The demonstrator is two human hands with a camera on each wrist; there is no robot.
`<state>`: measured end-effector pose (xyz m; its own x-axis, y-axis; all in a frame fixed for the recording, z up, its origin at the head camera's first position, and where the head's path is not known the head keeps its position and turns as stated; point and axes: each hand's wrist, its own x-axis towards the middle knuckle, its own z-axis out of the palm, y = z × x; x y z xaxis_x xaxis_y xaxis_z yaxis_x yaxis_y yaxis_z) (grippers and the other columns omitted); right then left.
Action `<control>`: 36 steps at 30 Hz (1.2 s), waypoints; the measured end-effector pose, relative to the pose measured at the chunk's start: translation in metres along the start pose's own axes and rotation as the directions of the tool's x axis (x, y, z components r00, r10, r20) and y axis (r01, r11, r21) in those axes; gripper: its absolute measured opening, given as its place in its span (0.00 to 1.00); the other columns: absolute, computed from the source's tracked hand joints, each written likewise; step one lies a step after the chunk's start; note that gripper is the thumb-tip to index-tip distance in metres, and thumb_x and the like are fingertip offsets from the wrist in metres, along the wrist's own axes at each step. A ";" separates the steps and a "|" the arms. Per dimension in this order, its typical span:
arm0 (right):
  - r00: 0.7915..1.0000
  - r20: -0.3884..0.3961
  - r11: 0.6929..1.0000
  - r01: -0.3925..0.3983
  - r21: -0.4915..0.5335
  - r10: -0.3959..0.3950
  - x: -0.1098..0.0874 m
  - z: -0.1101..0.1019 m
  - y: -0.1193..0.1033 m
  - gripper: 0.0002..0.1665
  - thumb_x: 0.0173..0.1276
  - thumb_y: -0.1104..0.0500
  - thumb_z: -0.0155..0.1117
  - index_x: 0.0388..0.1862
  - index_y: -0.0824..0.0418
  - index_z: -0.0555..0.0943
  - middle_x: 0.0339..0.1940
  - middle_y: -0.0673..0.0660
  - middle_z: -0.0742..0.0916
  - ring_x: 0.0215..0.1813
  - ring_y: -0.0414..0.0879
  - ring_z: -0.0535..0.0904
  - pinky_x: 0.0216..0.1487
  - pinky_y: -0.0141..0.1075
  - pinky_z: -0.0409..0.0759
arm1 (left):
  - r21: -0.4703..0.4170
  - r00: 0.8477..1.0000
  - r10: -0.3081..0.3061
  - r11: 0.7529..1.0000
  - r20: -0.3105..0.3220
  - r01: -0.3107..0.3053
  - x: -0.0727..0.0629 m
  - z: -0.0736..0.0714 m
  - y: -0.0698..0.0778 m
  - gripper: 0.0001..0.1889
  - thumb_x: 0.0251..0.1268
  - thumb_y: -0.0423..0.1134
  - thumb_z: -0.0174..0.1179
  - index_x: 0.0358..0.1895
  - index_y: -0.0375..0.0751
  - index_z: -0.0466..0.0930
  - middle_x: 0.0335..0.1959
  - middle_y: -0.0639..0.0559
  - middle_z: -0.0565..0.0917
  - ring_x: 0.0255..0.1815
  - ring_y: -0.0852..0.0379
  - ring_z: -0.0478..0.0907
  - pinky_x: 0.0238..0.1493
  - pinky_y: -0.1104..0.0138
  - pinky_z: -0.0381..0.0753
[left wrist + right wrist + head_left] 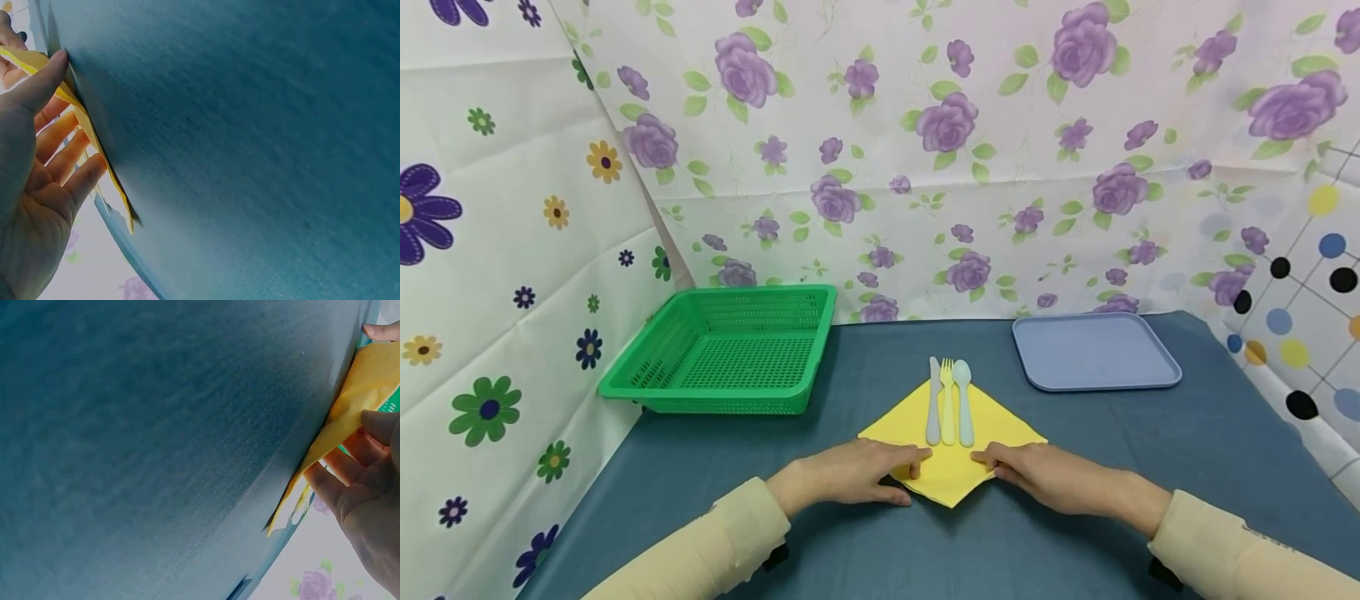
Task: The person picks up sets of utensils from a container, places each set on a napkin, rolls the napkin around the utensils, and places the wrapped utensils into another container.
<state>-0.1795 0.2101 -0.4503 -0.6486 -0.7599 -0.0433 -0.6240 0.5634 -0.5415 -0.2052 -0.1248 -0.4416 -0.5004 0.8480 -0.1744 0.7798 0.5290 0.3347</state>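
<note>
A yellow napkin [951, 479] lies as a diamond on the table, one corner towards me. Side by side on it are a greyish knife [933, 408], a pale yellow fork [947, 408] and a pale blue-green spoon [965, 408]. My left hand [857, 471] reaches over the napkin's near left edge, index fingertip on the cloth, thumb lower by the table. From the other side, my right hand [1052, 475] rests its fingers on the near right part, below the spoon. In the right wrist view its thumb [378, 425] lies against the napkin's slightly raised edge.
A green plastic basket [715, 396] stands at the back left of the blue-covered table [700, 467]. At the back right lies a shallow blue-grey tray [1097, 354]. Patterned cloths [880, 125] hang behind and at both sides.
</note>
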 end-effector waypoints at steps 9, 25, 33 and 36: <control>1.000 0.015 1.000 -0.012 0.027 0.012 -0.002 0.000 0.001 0.23 0.85 0.47 0.52 0.74 0.48 0.74 0.58 0.39 0.85 0.51 0.32 0.79 0.51 0.36 0.82 | 0.001 0.997 0.036 0.999 -0.063 -0.036 0.003 0.001 0.000 0.22 0.84 0.44 0.55 0.74 0.47 0.74 0.50 0.64 0.84 0.39 0.73 0.77 0.45 0.78 0.77; 0.999 -0.033 1.000 -0.006 -0.007 0.006 0.002 -0.004 0.004 0.15 0.79 0.58 0.64 0.61 0.50 0.80 0.50 0.37 0.83 0.51 0.32 0.79 0.53 0.39 0.84 | -0.024 0.994 0.003 1.000 -0.105 -0.005 0.004 0.001 0.000 0.12 0.86 0.46 0.49 0.61 0.53 0.78 0.54 0.62 0.85 0.40 0.72 0.78 0.42 0.75 0.77; 0.999 -0.034 0.999 -0.031 0.044 0.033 0.001 -0.005 0.005 0.16 0.81 0.56 0.62 0.64 0.51 0.81 0.45 0.38 0.84 0.47 0.32 0.79 0.50 0.38 0.83 | -0.021 0.993 -0.020 1.000 -0.120 0.018 0.002 0.001 -0.002 0.17 0.86 0.47 0.50 0.69 0.51 0.76 0.60 0.60 0.83 0.56 0.68 0.79 0.59 0.68 0.80; 0.998 -0.041 0.998 -0.035 0.056 0.037 0.001 -0.005 0.006 0.14 0.82 0.55 0.61 0.63 0.49 0.81 0.45 0.38 0.84 0.46 0.32 0.79 0.49 0.37 0.82 | -0.023 0.991 -0.013 1.000 -0.131 0.010 0.003 0.001 -0.003 0.14 0.86 0.47 0.50 0.64 0.52 0.78 0.58 0.61 0.83 0.53 0.69 0.79 0.58 0.68 0.80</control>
<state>-0.1856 0.2142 -0.4493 -0.6884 -0.7247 -0.0288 -0.5758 0.5703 -0.5858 -0.2087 -0.1242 -0.4436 -0.5555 0.8296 -0.0561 0.7658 0.5367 0.3542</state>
